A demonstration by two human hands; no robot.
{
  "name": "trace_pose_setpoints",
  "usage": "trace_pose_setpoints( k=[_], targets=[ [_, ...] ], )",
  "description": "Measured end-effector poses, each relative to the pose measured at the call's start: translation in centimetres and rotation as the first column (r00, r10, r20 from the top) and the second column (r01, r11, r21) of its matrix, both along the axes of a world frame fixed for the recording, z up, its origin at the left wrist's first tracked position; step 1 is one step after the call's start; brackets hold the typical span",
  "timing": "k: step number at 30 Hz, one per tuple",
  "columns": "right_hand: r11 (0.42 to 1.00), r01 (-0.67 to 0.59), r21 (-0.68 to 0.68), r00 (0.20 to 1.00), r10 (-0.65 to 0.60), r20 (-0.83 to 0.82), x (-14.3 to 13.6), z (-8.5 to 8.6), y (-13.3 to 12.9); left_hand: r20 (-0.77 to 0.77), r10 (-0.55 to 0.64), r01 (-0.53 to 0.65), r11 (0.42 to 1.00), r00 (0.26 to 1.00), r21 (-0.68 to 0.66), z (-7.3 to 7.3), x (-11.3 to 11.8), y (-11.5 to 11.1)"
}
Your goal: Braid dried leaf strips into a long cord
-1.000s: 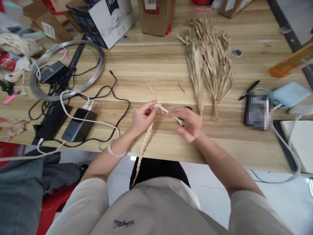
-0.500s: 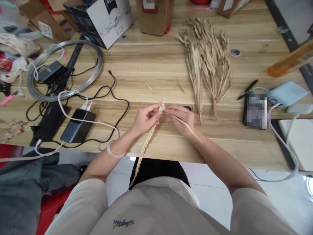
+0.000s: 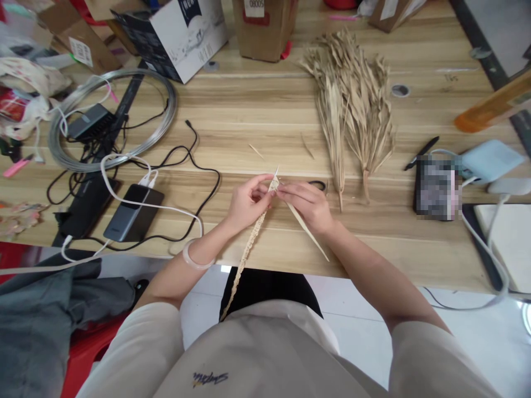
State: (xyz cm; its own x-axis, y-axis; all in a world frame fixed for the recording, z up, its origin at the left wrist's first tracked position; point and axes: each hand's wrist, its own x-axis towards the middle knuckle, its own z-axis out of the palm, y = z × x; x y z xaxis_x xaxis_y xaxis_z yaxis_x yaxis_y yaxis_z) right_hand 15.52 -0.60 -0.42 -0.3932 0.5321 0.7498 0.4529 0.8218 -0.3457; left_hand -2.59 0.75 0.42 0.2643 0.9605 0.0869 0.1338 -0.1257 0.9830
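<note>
My left hand (image 3: 251,203) pinches the upper end of a long, narrow braid (image 3: 248,250) of pale straw-like strips. From there the braid runs down over the table's edge to my lap. A thin pale point (image 3: 277,170) sticks up beyond the braid's top. My right hand (image 3: 307,204) is closed at the same end, fingertips almost touching those of the left. A loose flat strip (image 3: 309,232) comes out below the right fingers and slants down to the right. What exactly the right fingertips grip is too small to see.
Two bundles of dried leaves (image 3: 359,110) lie beyond my right hand. A wire coil (image 3: 170,119), black cables and a power bank (image 3: 133,213) are on the left. Boxes (image 3: 186,38) stand at the back. A pen (image 3: 422,153) and a blue case (image 3: 492,159) lie at right.
The loose strip has swung from across my right wrist to below the hand, its tip now over the table. My right fingers have shifted slightly at the braid's end; the left still holds it.
</note>
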Motion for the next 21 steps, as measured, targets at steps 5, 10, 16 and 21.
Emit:
trace_pose_setpoints(
  k=[5,10,16,21],
  targets=[
    [0.999,0.036,-0.018,0.998,-0.034,0.055,0.10,0.07,-0.10,0.013,0.020,-0.020,1.000,1.000,0.016,0.07,0.11,-0.11],
    [0.998,0.044,-0.048,0.998,-0.042,0.036,-0.19,0.13,-0.22,0.109,0.032,-0.016,0.989,0.994,-0.150,0.21,0.48,-0.17],
    [0.996,0.027,-0.083,0.999,-0.025,0.030,-0.65,0.26,-0.37,0.142,0.073,-0.046,0.981,0.987,-0.188,-0.32,0.75,-0.25],
    [0.990,0.003,-0.141,1.000,-0.001,0.015,-0.59,0.09,-0.41,0.143,0.101,-0.074,0.980,0.985,-0.184,-0.46,0.82,-0.19]
  ],
)
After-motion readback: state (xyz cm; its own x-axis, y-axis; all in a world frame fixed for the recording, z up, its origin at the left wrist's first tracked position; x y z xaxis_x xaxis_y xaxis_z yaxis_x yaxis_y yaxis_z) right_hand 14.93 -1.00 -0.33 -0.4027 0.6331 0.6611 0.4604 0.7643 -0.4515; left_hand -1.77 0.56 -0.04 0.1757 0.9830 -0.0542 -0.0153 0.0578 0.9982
